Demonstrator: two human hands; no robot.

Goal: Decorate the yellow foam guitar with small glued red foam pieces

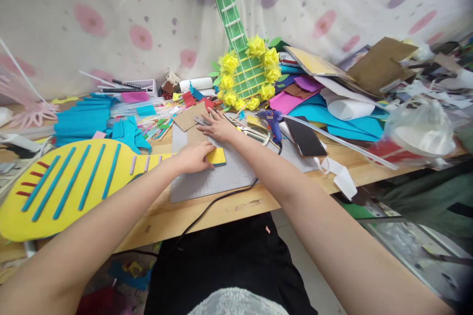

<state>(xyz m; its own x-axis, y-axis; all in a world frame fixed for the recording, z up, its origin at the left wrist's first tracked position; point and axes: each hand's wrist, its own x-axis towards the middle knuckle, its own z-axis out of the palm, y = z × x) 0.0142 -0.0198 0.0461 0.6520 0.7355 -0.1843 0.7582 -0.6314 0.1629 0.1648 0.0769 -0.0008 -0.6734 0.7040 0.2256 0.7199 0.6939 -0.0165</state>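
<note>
A yellow guitar-shaped craft piece with blue and red strips lies at the left, its neck reaching onto the grey cutting mat. My left hand is closed over the end of that neck, and the yellow tip with its blue edge shows past the fingers. Farther back, my right hand lies with fingers spread over brown cardboard pieces and what looks like a metal ruler's end. Just right of it are scissors and a blue glue gun.
A green paper guitar with yellow flowers leans on the back curtain. Blue crepe paper and paper scraps crowd the back left. A phone, a clear rod and a plastic bag lie right. A black cord crosses the table's front edge.
</note>
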